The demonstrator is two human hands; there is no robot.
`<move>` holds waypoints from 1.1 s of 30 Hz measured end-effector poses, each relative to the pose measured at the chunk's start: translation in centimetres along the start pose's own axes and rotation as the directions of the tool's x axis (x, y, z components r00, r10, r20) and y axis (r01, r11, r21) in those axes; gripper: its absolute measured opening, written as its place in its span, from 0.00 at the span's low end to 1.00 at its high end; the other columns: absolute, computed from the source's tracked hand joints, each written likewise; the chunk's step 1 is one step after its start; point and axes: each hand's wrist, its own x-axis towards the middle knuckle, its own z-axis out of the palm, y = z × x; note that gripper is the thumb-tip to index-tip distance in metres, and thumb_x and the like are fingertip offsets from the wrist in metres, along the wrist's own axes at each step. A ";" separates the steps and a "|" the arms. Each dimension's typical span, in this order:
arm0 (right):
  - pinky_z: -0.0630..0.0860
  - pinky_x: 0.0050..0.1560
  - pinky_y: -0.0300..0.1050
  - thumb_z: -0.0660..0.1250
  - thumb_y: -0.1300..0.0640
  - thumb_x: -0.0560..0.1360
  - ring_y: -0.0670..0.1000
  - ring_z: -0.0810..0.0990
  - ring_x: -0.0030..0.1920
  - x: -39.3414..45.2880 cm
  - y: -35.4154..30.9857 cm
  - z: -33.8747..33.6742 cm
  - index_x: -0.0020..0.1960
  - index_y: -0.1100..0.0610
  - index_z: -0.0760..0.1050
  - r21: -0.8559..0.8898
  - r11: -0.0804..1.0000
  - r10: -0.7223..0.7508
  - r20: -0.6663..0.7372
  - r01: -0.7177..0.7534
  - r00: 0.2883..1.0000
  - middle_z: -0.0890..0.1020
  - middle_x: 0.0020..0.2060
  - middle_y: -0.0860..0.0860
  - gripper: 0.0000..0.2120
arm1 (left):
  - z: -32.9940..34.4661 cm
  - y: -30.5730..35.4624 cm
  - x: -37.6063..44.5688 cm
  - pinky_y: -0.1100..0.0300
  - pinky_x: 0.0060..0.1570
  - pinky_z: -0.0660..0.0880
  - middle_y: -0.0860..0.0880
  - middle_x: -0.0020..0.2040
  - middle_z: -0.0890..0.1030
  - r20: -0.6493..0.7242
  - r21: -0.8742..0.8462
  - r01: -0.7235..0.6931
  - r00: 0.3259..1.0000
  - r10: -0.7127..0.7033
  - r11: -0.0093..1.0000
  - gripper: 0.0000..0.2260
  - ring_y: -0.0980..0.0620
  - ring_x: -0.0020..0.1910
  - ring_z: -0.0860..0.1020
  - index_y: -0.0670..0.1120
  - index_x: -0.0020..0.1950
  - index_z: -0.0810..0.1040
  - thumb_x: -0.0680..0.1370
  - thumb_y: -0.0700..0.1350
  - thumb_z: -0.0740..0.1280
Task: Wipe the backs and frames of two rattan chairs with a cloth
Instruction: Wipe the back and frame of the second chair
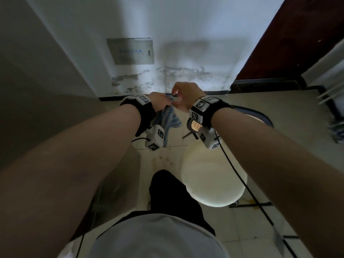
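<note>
Blue-striped cloth (168, 116) hangs between both hands, left hand (161, 104) and right hand (183, 95) pinching its top edge. She seems to be folding it; next, carry it to the chair (214, 175) below.

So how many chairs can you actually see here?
1. A chair with a pale round seat stands on the floor below the right hand, to its right. The task names two; the second may be out of view.

Cloth (168, 116) left of chair (214, 175)
</note>
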 end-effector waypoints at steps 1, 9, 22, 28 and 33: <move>0.76 0.47 0.43 0.70 0.52 0.71 0.51 0.79 0.51 0.9 0.1 -0.4 0.54 0.53 0.78 -0.004 1.000 0.005 0.040 -0.005 0.999 0.81 0.51 0.51 0.12 | 0.0 0.4 1.4 0.51 0.64 0.73 0.38 0.68 0.76 0.003 -0.011 -0.016 1.000 0.016 1.000 0.16 0.43 0.61 0.77 0.39 0.70 0.74 0.83 0.41 0.61; 0.78 0.46 0.49 0.76 0.43 0.66 0.56 0.79 0.47 10.3 4.4 -4.3 0.58 0.57 0.71 -0.051 0.993 0.113 0.228 -0.104 0.967 0.80 0.49 0.54 0.29 | -1.1 7.5 12.2 0.46 0.56 0.80 0.37 0.53 0.83 0.070 -0.165 0.124 0.991 -0.114 0.978 0.08 0.42 0.49 0.82 0.42 0.43 0.77 0.81 0.43 0.66; 0.71 0.45 0.44 0.63 0.55 0.78 0.60 0.80 0.54 18.7 18.7 -9.5 0.57 0.63 0.78 -0.005 0.918 0.390 0.193 -0.396 0.900 0.81 0.54 0.60 0.14 | 1.6 21.5 23.7 0.55 0.34 0.82 0.40 0.48 0.85 0.299 -0.152 0.130 0.951 -0.080 0.980 0.09 0.46 0.38 0.84 0.36 0.55 0.81 0.75 0.37 0.72; 0.67 0.43 0.43 0.60 0.59 0.78 0.58 0.78 0.50 16.3 28.6 -9.6 0.55 0.60 0.76 0.320 0.661 0.704 0.049 -0.679 0.709 0.78 0.49 0.58 0.09 | 6.8 26.2 27.9 0.55 0.42 0.84 0.42 0.51 0.84 0.417 -0.026 -0.032 0.908 0.040 0.999 0.10 0.46 0.43 0.86 0.40 0.58 0.80 0.78 0.40 0.70; 0.63 0.31 0.41 0.60 0.58 0.78 0.52 0.72 0.35 13.6 36.6 -8.5 0.47 0.56 0.71 0.585 0.299 0.924 0.020 -0.754 0.382 0.74 0.39 0.53 0.02 | 13.3 29.5 32.1 0.51 0.51 0.83 0.41 0.49 0.84 0.572 0.134 -0.145 0.819 0.043 0.980 0.04 0.45 0.46 0.85 0.41 0.52 0.81 0.80 0.38 0.67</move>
